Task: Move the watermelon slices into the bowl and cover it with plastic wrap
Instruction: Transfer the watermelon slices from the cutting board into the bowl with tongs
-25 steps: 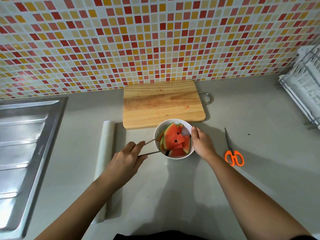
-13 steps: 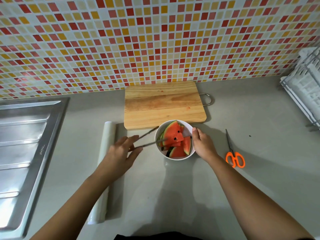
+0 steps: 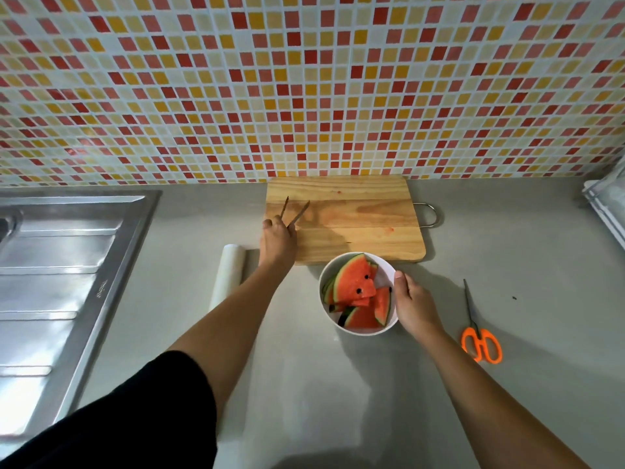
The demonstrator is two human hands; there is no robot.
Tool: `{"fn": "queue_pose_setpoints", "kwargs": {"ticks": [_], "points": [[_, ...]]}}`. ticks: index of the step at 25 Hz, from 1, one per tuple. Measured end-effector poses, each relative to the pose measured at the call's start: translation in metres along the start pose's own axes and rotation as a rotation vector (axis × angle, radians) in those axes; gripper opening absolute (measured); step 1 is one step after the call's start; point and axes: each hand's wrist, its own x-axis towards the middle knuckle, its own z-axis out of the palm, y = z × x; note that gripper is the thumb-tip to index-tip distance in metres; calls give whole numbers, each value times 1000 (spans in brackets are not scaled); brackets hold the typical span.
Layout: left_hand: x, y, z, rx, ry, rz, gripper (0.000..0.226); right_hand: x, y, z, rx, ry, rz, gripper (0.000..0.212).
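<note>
A white bowl (image 3: 389, 328) sits on the grey counter just in front of the wooden cutting board (image 3: 358, 214). Several red watermelon slices (image 3: 356, 289) with green rind lie piled in it. My right hand (image 3: 412, 304) grips the bowl's right rim, thumb over the edge. My left hand (image 3: 277, 240) is stretched out over the board's left end, closed on metal tongs (image 3: 295, 209) whose two tips point away and stand apart with nothing between them. A roll of plastic wrap (image 3: 230, 275) lies on the counter left of the bowl, partly hidden by my left forearm.
Orange-handled scissors (image 3: 478, 333) lie to the right of the bowl. A steel sink drainboard (image 3: 61, 286) fills the left side. A white dish rack (image 3: 608, 204) stands at the far right edge. A mosaic tiled wall (image 3: 304, 89) rises behind the board.
My left hand has pulled the tongs out of the bowl and carried them up and back over the cutting board's left end. My right hand stays on the bowl's rim.
</note>
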Motion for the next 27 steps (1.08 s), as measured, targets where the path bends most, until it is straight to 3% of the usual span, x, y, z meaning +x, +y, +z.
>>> {"fn": "queue_pose_setpoints", "kwargs": {"ticks": [3, 7, 13, 16, 19, 21, 24, 27], "points": [[16, 6, 14, -44, 18, -118, 29, 1, 0, 0, -6, -14, -3, 33], [25, 10, 22, 151, 70, -37, 32, 0, 5, 1, 38, -7, 0, 35], [29, 5, 25, 160, 36, -49, 40, 1, 6, 0, 55, -21, -4, 37], [15, 10, 17, 16, 87, -28, 51, 0, 4, 0, 46, -25, -13, 34], [-27, 8, 11, -213, 150, 176, 35, -3, 2, 0, 65, -20, -16, 33], [-62, -5, 10, -281, 47, 200, 35, -4, 1, 0, 75, -11, -4, 32], [-100, -23, 6, -306, -198, 81, 50, -8, 1, 5, 87, -3, 3, 31], [-116, -32, 0, -415, -226, -2, 51, -19, -1, 13, 86, -25, 5, 31]]}}
